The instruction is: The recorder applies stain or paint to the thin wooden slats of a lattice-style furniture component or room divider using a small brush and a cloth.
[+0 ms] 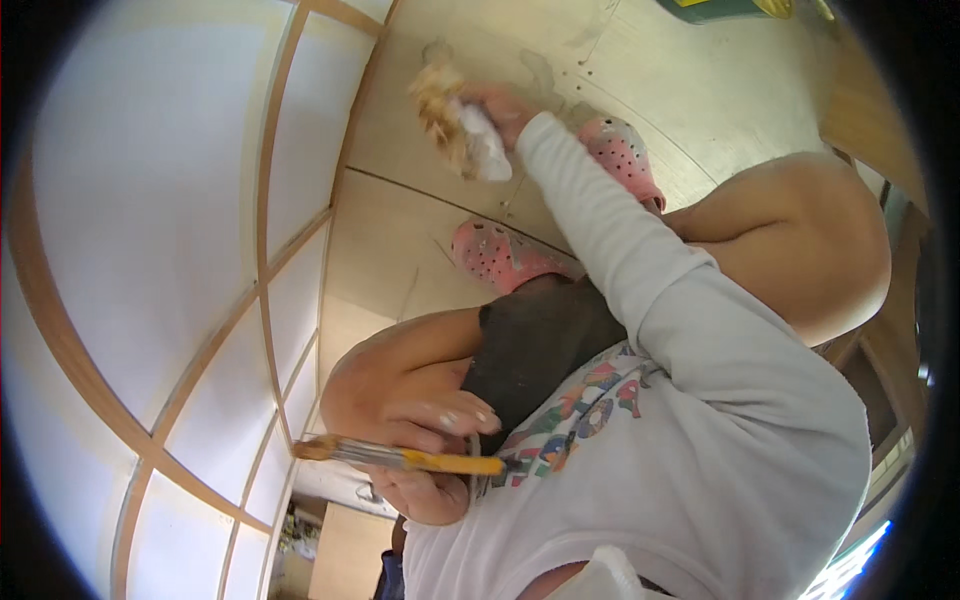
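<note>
Surroundings: a large white panel [160, 210] with wooden strips [205, 370] fills the left side. Ahead, tiled floor [390, 240] with a dark joint and scattered spots; a green container [715, 10] at the far rim, wooden furniture [875, 105] at right. Two pink clogs [505, 255] stand on the tiles. The bent left knee [350, 385] sits between brush and floor, close to the panel, narrowing the way there.

Brush [400, 457]: in front of the lower torso, by the left knee. Long axis runs nearly level across the view; brown bristles point left toward the panel, yellow handle end right toward the shirt. Bristle tip close to a strip; contact cannot be told.

Left hand [430, 450]: fingers and thumb pinch the brush. Right hand [505, 112]: reaches forward, gripping a brown-stained white cloth [455, 130]; floor contact unclear.

Edges: the panel's lower edge borders the tiles; bare tile shows between it and the nearer clog.
</note>
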`<state>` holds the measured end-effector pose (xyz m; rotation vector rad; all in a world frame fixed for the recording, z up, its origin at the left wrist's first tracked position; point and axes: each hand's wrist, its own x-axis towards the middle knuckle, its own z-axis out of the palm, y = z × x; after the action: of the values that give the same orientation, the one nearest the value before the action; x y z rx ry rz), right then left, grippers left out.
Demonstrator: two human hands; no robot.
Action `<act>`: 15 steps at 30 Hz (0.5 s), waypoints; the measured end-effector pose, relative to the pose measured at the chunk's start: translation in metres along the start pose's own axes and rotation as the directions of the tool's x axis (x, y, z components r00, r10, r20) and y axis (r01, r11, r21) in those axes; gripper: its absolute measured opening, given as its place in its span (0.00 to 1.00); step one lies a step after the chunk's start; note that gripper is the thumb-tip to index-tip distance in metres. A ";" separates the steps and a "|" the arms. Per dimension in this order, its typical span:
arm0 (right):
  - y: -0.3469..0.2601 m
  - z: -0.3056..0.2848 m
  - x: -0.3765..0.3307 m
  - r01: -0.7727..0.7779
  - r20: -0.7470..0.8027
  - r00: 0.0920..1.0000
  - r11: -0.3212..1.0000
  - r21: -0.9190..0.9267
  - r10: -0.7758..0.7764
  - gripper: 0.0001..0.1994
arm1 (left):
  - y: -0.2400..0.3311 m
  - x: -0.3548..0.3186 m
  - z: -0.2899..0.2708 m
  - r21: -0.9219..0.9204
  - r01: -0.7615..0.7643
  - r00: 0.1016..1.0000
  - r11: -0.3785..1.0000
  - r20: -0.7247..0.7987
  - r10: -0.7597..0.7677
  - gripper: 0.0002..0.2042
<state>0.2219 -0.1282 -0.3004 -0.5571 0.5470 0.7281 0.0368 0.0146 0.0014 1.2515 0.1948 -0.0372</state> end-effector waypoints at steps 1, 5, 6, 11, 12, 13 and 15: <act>0.034 0.020 0.010 -0.021 0.185 0.983 0.997 0.080 0.006 0.15 | 0.005 -0.007 -0.004 0.136 -0.061 0.996 0.989 -0.055 0.070 0.13; 0.080 0.082 -0.002 -0.257 0.459 0.836 0.954 -0.155 0.300 0.26 | 0.000 0.011 -0.008 0.411 0.037 0.886 0.911 -0.436 0.161 0.16; 0.092 0.097 -0.005 -0.215 0.594 0.760 0.964 -0.156 0.266 0.26 | 0.001 0.017 -0.012 0.422 0.048 0.878 0.905 -0.450 0.163 0.16; 0.111 0.188 -0.062 0.002 0.781 0.488 0.895 -0.447 0.389 0.24 | 0.015 0.025 -0.019 0.237 0.152 0.830 0.960 -0.558 0.006 0.18; 0.113 0.192 -0.070 -0.011 0.786 0.475 0.896 -0.444 0.396 0.24 | 0.017 0.024 -0.021 0.261 0.153 0.864 0.953 -0.504 0.000 0.19; 0.110 0.197 -0.078 0.023 0.754 0.550 0.896 -0.444 0.360 0.23 | 0.016 0.026 -0.019 0.268 0.157 0.856 0.951 -0.517 0.004 0.19; 0.106 0.199 -0.085 0.046 0.720 0.612 0.895 -0.444 0.326 0.21 | 0.013 0.030 -0.014 0.378 0.185 0.840 0.907 -0.540 0.053 0.19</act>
<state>0.1431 0.0251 -0.1322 -0.5304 -0.4294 1.1735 0.0660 0.0342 0.0041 1.6666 0.7597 0.2314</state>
